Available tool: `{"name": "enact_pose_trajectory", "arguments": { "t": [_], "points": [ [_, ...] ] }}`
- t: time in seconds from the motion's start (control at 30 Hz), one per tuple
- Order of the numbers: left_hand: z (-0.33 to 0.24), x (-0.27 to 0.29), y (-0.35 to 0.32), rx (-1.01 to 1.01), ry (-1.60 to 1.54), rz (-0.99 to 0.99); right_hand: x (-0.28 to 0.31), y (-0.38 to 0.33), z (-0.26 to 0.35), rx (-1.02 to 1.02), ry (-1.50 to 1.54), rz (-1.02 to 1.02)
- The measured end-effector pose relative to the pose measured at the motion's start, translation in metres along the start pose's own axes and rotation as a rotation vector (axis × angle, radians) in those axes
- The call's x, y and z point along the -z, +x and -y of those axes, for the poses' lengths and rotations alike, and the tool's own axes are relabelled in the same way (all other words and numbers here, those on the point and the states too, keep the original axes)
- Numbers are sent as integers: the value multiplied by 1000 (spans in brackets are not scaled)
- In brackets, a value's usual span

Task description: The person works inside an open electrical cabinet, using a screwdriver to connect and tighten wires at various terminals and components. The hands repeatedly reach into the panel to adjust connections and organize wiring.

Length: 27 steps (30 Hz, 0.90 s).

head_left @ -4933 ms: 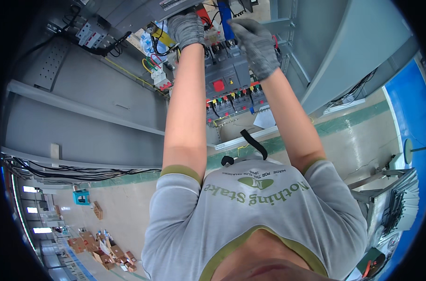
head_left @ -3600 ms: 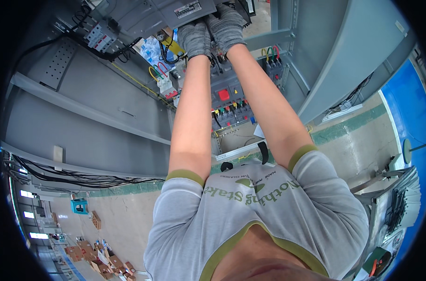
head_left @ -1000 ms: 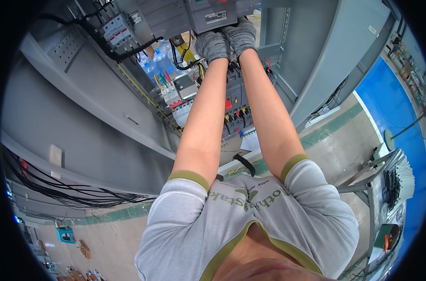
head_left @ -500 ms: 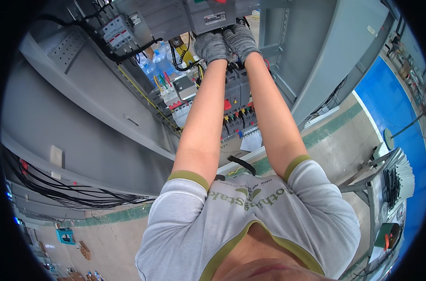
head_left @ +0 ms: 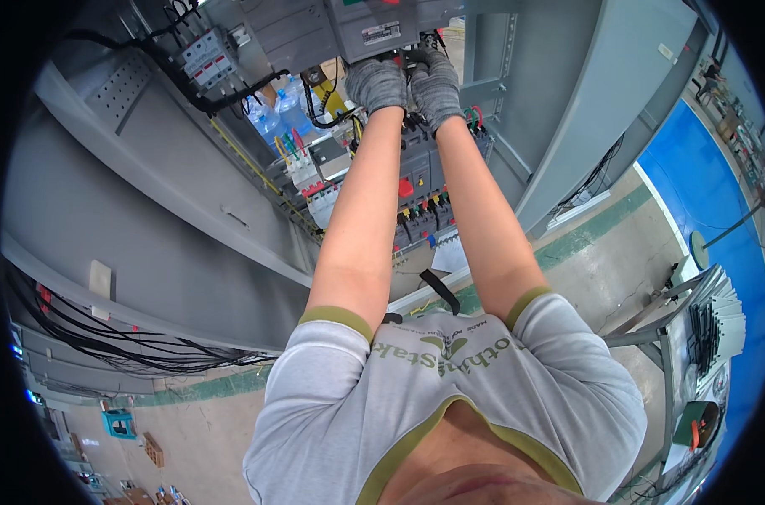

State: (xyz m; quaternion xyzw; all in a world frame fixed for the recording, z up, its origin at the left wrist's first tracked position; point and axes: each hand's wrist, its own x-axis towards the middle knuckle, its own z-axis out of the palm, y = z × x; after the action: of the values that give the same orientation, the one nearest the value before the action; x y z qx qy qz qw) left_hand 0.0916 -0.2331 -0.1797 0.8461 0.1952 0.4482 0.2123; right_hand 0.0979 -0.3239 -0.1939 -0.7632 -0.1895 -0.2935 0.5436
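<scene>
Both my hands, in grey knitted gloves, reach up into an open electrical cabinet. They are at the lower edge of a large grey circuit breaker (head_left: 378, 34). My left hand (head_left: 376, 86) has its fingers curled in toward the breaker's underside. Close on its right, my right hand (head_left: 435, 93) is bent around a dark part or cable below the breaker, its kind hidden. The fingertips of both are mostly covered. Below the wrists sits another grey breaker (head_left: 416, 164) with a red piece on its front and a row of coloured wire ends under it.
A small white breaker block (head_left: 207, 59) with black cables is at upper left. Blue water jugs (head_left: 290, 109) show behind the frame. Grey cabinet panels (head_left: 172, 168) flank my arms. A black strap (head_left: 440, 290) hangs before my chest. At right stands a rack of panels (head_left: 719, 324).
My right hand has drawn slightly down and away from the left, so a gap with dark parts shows between them. The left hand has shifted slightly left. The strap has swung.
</scene>
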Motion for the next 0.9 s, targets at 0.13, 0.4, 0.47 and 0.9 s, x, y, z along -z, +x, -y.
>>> {"name": "enact_pose_trajectory", "arguments": {
  "t": [0.13, 0.4, 0.47, 0.9],
  "points": [
    [-2, -4, 5, 49, 39, 87, -3, -3, 0, -18, 53, -36],
    [-1, -5, 2, 25, 2, 25, -15, 0, -17, 63, 107, -194],
    [-2, -6, 3, 28, 2, 26, -22, -2, -16, 92, 168, -269],
    [4, -7, 3, -19, -22, 10, -16, 4, -13, 71, 121, -198]
  ]
}}
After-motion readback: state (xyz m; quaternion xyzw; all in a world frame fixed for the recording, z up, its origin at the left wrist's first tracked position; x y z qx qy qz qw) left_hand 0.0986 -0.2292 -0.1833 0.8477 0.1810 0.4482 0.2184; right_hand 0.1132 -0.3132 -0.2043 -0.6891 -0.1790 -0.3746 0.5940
